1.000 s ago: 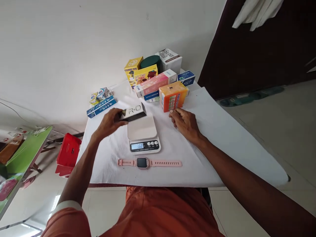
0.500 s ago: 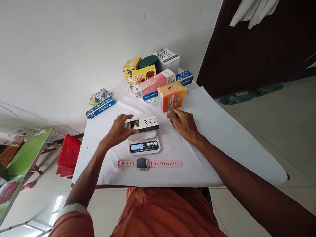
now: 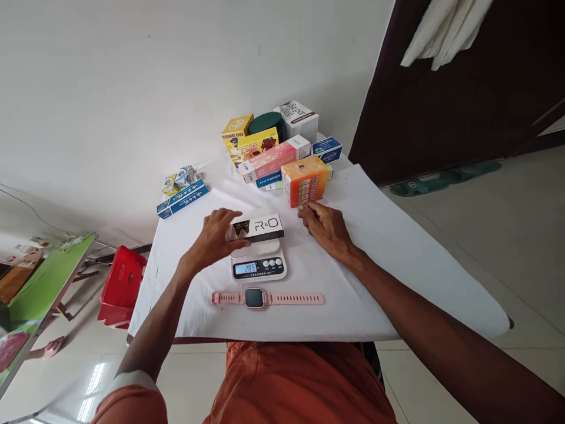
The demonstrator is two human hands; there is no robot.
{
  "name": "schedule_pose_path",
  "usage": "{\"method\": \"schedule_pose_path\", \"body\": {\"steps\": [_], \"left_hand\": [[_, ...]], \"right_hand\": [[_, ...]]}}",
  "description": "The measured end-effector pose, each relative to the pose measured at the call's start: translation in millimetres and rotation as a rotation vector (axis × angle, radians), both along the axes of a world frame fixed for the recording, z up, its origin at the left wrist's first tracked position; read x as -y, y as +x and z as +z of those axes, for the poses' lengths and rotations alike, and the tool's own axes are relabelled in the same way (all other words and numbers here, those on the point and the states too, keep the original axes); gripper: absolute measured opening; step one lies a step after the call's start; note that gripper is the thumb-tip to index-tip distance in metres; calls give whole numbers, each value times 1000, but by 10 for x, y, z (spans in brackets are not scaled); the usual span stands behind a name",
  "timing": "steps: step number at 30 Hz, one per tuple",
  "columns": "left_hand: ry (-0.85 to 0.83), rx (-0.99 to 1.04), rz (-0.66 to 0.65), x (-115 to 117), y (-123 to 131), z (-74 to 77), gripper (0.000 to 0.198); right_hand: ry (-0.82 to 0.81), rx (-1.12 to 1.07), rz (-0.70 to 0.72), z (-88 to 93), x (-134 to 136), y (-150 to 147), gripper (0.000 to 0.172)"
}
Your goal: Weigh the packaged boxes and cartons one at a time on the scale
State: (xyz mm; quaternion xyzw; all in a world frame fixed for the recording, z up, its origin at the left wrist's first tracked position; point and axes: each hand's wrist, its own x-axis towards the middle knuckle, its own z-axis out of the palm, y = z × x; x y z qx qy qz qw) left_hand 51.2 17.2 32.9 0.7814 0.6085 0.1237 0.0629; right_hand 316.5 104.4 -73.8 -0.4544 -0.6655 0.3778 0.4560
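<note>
A white and black "R&O Bamboo Charcoal" toothpaste box (image 3: 267,225) lies across the top of a white digital scale (image 3: 280,270). My left hand (image 3: 216,235) grips the box's left end, thumb along the front and fingers behind. The scale's lit display shows digits that look like 289. On the cloth, my right hand (image 3: 325,228) rests with fingers curled, holding nothing that shows. Its knuckles are right by the lower edge of an orange wrapped pack (image 3: 304,182). A pink-strapped watch (image 3: 255,298) lies stretched out in front of the scale.
Behind are yellow boxes (image 3: 258,144), a pink box (image 3: 278,158), a dark green-lidded tub (image 3: 265,122) and a white box (image 3: 300,121). Blue boxes (image 3: 183,199) with small packs on top sit at left. Beside the table are a red basket (image 3: 121,280) and green table (image 3: 53,265).
The scale's reading has changed from about 362 to about 289. Both hands and the toothpaste box keep nearly the same places; the camera view has shifted slightly.
</note>
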Motion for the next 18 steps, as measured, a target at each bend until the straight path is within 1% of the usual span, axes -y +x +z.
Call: {"method": "schedule_pose_path", "body": {"steps": [3,5,7,10,12,14,16,18], "left_hand": [[-56,-33,-2,-25,38,-89,40],[-63,10,-19,-28,5,-75,33],[-30,92,-25,-43,-56,3,31],[117,181,17,-183,-107,227,32],[221,171,52,-405,-61,403,32],[268,143,63,-730,50,548,31],[278,119,48,-1115,197,630,30],[265,72,32,-1493,346,644,29]], "right_hand": [[3,-4,4,-2,-9,-1,42],[2,-7,7,-6,-15,0,43],[-3,-11,9,-9,-18,2,43],[-13,-24,14,-9,-17,6,43],[-12,-37,20,-6,-11,7,43],[-6,-51,19,-1,-2,7,42],[-10,-64,18,5,5,6,41],[-27,-70,22,9,9,4,41]]}}
